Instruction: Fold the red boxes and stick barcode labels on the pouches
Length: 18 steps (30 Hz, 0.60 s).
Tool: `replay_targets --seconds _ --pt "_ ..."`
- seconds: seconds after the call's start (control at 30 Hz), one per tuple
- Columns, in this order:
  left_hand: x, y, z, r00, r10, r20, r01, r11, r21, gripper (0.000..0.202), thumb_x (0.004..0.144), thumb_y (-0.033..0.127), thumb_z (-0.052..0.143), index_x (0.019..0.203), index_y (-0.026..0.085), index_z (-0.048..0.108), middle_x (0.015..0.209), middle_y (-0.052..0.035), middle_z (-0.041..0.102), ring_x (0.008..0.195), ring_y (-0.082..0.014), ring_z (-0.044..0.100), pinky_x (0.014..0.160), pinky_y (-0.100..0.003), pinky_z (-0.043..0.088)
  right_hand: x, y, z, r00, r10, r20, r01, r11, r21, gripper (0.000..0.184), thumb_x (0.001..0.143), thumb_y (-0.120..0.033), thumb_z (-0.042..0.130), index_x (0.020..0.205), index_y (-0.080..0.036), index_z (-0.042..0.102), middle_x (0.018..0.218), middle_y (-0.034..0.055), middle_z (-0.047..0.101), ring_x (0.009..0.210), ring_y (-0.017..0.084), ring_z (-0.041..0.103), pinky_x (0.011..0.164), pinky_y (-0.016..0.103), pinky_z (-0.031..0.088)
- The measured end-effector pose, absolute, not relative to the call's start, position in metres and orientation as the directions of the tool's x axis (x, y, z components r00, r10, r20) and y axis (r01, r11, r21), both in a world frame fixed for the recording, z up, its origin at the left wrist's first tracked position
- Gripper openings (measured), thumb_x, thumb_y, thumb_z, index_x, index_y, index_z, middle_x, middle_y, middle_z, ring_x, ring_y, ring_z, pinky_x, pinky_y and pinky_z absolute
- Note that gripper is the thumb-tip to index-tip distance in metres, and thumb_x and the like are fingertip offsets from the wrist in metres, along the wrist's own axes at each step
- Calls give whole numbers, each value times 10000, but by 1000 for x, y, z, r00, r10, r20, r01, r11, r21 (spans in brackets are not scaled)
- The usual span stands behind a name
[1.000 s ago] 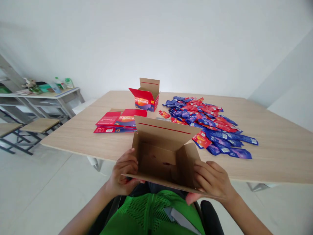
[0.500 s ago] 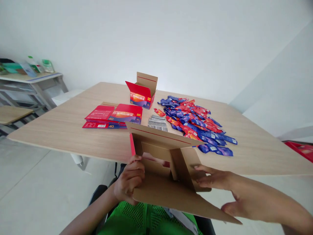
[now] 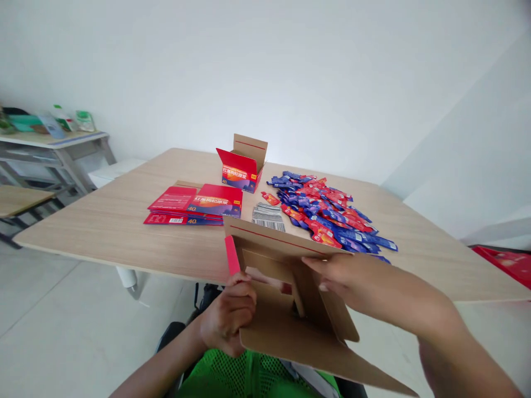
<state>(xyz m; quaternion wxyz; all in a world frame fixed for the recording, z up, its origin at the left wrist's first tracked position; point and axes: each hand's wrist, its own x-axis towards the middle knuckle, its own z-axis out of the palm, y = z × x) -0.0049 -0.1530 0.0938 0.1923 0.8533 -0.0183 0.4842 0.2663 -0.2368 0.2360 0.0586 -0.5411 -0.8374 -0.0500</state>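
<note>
An open cardboard box (image 3: 286, 342), brown inside and red outside, is held over the table's front edge with its mouth towards me. Its flaps stand out, and gaps show between the bottom panels. My left hand (image 3: 232, 312) is closed around the box's left side, thumb below and fingers at the red side flap (image 3: 233, 255). On the other side, my right hand (image 3: 344, 273) reaches over the right flap with its fingers stretched into the opening near the top right corner. It grips nothing that I can see; its fingertips are partly hidden.
On the table (image 3: 103, 221) lie a stack of flattened red boxes (image 3: 215, 199), barcode labels (image 3: 269, 216) and a pile of red and blue sachets (image 3: 323, 207). An erected box (image 3: 240, 168) stands behind with its flaps up. At right is a red container (image 3: 504, 265).
My right hand has moved from the right flap's outer end up and left into the box's opening. My left hand keeps its hold, and the view has tilted slightly up.
</note>
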Motion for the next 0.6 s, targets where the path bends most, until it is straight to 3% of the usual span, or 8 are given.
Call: replay_targets --seconds 0.07,0.2,0.3,0.4,0.5,0.6 --pt "-1 -157 93 543 157 825 -224 -920 322 388 945 430 489 631 224 390 603 7 547 692 -183 589 919 -440 411 238 -229 234 -380 925 -3 925 380 25 549 837 -97 542 1357 -251 629 1003 43 786 874 223 733 755 295 530" --pt "4 -157 98 496 159 854 -263 -909 322 353 963 367 422 643 225 376 583 15 530 671 -172 580 909 -433 405 204 -207 224 -79 972 -220 942 145 302 528 797 -81 651 1322 -132 648 1031 181 769 952 302 729 797 362 532" --pt "4 -156 102 519 100 849 -327 -894 306 362 978 366 404 649 228 344 569 20 506 656 -169 567 888 -419 424 203 -197 207 53 950 -306 914 78 399 413 650 -274 879 1027 -140 776 1014 213 764 965 359 713 851 447 540" --pt "1 -158 102 558 81 826 -348 -880 322 377 995 362 369 652 224 301 561 21 475 646 -166 542 869 -408 439 206 -196 175 76 961 -267 909 43 415 597 455 -525 953 896 -153 794 995 223 759 989 432 677 938 676 461" --pt "-3 -161 99 594 61 802 -353 -876 329 365 1002 332 338 659 224 276 566 19 445 650 -169 521 871 -408 439 202 -201 140 89 991 -96 897 -38 440 610 554 -553 907 1008 -165 787 1088 232 737 1083 501 613 913 869 313" --pt "-4 -163 94 633 42 773 -366 -863 347 354 991 335 338 662 228 264 576 17 430 660 -174 502 893 -419 434 194 -202 128 128 986 -108 896 -68 439 326 797 -381 785 1032 -155 790 1093 227 738 1116 490 599 933 867 309"
